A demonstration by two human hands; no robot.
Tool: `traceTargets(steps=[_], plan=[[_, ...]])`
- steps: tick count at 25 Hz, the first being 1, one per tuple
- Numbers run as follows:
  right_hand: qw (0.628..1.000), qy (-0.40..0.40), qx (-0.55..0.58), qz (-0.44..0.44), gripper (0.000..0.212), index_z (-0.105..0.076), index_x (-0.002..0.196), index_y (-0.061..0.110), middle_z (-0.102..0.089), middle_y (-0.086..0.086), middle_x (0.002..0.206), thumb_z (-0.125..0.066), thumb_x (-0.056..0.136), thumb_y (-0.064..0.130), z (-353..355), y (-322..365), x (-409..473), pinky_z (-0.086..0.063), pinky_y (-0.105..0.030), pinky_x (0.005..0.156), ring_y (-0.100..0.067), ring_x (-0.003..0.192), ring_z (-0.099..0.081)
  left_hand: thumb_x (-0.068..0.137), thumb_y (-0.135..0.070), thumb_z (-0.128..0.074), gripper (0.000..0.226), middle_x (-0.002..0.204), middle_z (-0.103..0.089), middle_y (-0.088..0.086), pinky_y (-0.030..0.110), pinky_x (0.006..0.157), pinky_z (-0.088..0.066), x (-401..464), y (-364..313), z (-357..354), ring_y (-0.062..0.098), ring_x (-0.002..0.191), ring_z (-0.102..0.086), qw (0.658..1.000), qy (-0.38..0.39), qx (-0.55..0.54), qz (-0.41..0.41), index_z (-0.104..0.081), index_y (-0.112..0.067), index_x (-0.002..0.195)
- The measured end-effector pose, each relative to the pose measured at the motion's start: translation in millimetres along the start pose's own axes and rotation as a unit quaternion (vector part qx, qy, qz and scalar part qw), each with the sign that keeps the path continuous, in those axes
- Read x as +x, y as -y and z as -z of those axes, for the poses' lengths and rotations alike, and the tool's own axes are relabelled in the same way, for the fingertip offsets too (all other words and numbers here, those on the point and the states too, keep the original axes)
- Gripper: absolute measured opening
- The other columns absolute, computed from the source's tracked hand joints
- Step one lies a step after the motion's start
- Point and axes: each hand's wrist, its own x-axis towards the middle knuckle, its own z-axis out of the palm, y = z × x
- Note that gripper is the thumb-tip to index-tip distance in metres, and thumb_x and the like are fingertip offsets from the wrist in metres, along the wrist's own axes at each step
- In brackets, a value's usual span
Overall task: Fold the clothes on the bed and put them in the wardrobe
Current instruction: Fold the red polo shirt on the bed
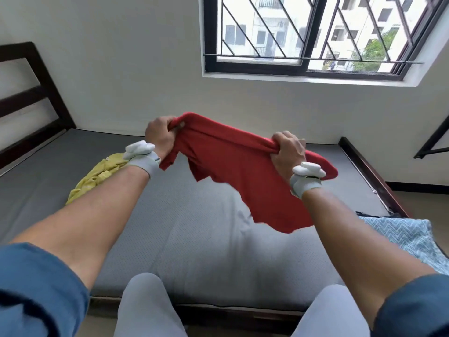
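I am looking down at the bed [194,251], whose grey mattress is filling most of the view, with a dark wooden frame around it. Behind it the white wall is carrying a window [313,37] with dark bars. I am holding both arms out over the mattress. Between my hands the red garment [243,176] is hanging in the air above the bed, stretched along its upper edge, and its lower part is drooping down toward the mattress; I cannot tell if it is touching it. At the right edge of the bed a blue patterned cloth [408,239] is lying. On the left side a yellow garment [97,176] is lying crumpled on the mattress, partly hidden behind my left forearm. My left hand [159,135] is clenching its fingers around the left end of the red garment, and the fabric is bunching there. My right hand [289,149] is gripping the right end in the same way, fingers curled tight over the cloth. A white band is sitting on each wrist.
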Motion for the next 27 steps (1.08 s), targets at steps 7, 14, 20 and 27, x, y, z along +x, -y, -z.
traceTargets(steps=[7,14,20,27], plan=[[0.887,0.428,-0.146,0.090,0.039,-0.063,0.108,0.013,-0.064,-0.009,0.109,-0.074,0.075,0.031,-79.0,-14.6,-128.5,-0.045,-0.032,0.080,-0.031,0.103,-0.062,0.078,-0.019,-0.074,0.032,0.110,-0.069,0.006,0.027,0.085,-0.045,-106.7,125.4,-43.4,0.025,0.104,-0.064,0.903,0.382,0.191,0.050,-0.070,-0.018,0.110],[0.849,0.516,-0.091,-0.060,0.034,-0.058,0.114,0.021,-0.059,-0.003,0.119,-0.055,0.082,0.027,-145.9,-40.0,-181.6,-0.052,-0.034,0.084,-0.026,0.106,-0.061,0.080,-0.040,-0.073,0.062,0.137,-0.055,0.002,0.023,0.102,-0.036,-170.6,145.2,-129.4,0.018,0.124,-0.051,0.852,0.498,0.152,0.047,-0.052,-0.019,0.134],[0.905,0.404,-0.111,-0.076,0.058,-0.033,0.139,0.020,-0.035,-0.005,0.137,-0.050,0.084,0.011,-204.5,-50.3,-150.2,-0.048,-0.042,0.093,-0.029,0.124,-0.043,0.078,-0.045,-0.073,0.090,0.155,-0.025,0.005,0.042,0.114,-0.029,-187.3,121.7,-238.4,0.026,0.143,-0.025,0.872,0.463,0.131,0.095,-0.023,-0.020,0.149],[0.856,0.464,-0.188,-0.126,0.022,-0.061,0.105,0.018,-0.066,-0.008,0.114,-0.045,0.090,0.019,-225.5,-64.9,-134.4,-0.045,-0.034,0.082,-0.032,0.105,-0.062,0.083,-0.021,-0.059,0.010,0.095,-0.070,-0.005,0.027,0.080,-0.048,-197.4,124.4,-262.5,0.019,0.094,-0.065,0.863,0.495,0.088,0.046,-0.066,-0.027,0.089]])
